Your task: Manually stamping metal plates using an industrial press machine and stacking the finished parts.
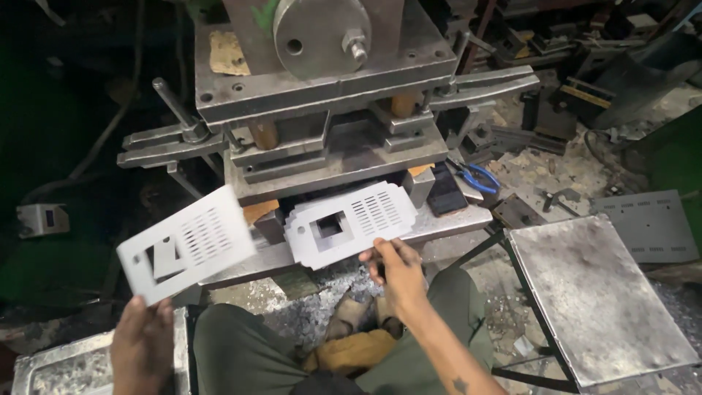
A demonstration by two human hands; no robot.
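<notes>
**Two punched plates at the press**

From the head view, our left hand (142, 340) pinches a slotted metal plate (186, 245) at lower left. Our right hand (398, 267) grips a second plate (351, 219) at centre, lying on the press bed (453, 219).

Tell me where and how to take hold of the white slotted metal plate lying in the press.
Grip the white slotted metal plate by its near edge, coming from the seated person's side, where the right hand already pinches it. That edge overhangs the grey steel press bed, while the far side sits under the die, leaving little room for fingers.
</notes>
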